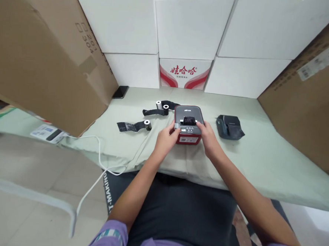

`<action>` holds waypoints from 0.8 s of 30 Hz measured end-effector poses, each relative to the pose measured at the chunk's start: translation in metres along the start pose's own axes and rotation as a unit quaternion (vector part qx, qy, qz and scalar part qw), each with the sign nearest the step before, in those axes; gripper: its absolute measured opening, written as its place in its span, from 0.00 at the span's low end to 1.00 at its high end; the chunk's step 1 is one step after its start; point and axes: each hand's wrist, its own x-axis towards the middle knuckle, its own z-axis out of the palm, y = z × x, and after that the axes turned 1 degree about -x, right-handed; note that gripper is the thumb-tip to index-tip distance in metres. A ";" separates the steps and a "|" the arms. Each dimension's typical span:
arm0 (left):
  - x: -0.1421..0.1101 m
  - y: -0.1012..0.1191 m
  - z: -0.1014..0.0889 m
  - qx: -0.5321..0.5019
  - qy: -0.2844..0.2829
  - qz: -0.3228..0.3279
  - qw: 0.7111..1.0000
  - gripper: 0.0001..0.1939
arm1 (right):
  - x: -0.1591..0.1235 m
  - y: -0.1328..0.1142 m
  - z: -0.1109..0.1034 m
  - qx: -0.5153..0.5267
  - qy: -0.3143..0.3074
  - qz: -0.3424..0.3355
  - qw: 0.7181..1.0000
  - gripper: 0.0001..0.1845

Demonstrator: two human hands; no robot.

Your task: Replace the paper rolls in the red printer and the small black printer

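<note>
A small receipt printer point(188, 130) with a dark top and a red base stands on the cloth-covered table before me. A short strip of black paper point(189, 120) sticks out of the slot in its top. My left hand point(165, 141) grips the printer's left side, thumb near the front corner. On the opposite side, my right hand point(208, 140) holds it, with the thumb on the top by the slot. To the left lie three small paper rolls, the nearest roll point(147, 125) with a black strip unrolled. A second, dark printer point(229, 127) sits to the right.
Large cardboard boxes point(54, 57) stand left and right point(314, 91). White boxes point(186, 31) are stacked along the back. A phone point(121, 92) lies at the back left. A white cable point(99, 152) hangs over the table's front edge from a white card-like device point(48, 133).
</note>
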 end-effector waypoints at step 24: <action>0.034 0.006 0.012 -0.201 0.045 -0.158 0.966 0.04 | 0.043 0.073 -0.005 0.092 0.162 -0.045 0.981 0.14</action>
